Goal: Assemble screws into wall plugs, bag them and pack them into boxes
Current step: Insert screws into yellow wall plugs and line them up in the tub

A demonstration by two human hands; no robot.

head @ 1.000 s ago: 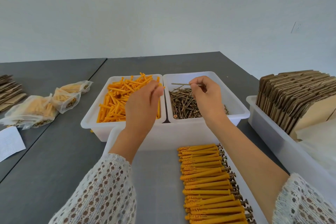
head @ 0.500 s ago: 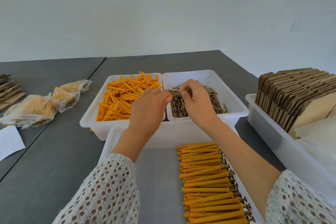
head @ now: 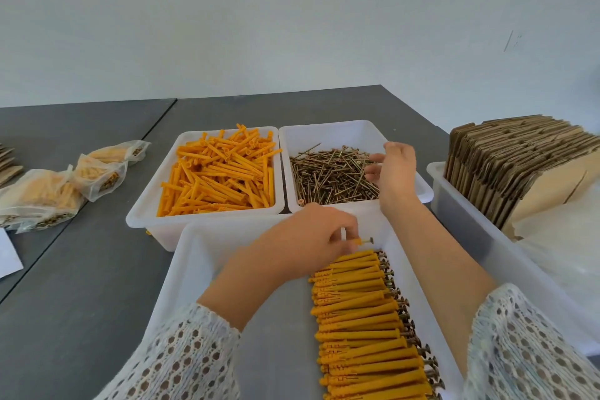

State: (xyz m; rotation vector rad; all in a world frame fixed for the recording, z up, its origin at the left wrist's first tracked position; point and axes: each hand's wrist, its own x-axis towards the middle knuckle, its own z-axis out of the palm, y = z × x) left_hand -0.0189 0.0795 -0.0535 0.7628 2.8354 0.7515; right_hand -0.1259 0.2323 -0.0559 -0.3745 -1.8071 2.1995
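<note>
— What is the left hand (head: 305,237) doing over the near tray (head: 194,256)?
— It pinches an orange plug with a screw in it (head: 363,241) just above the far end of the row of finished plugs (head: 363,318), which lie side by side along the tray's right half, screw heads pointing right

— And the right hand (head: 394,169)?
— It reaches over the bin of loose screws (head: 331,174), fingers loosely curled and slightly apart; whether they hold a screw cannot be told

— What else sits on the grey table (head: 81,286)?
— The bin of loose orange plugs (head: 217,172) stands touching the screw bin's left side, both just behind the tray. Filled plastic bags (head: 65,185) lie well to the left, and a bin of flat cardboard boxes (head: 519,166) stands at the right
</note>
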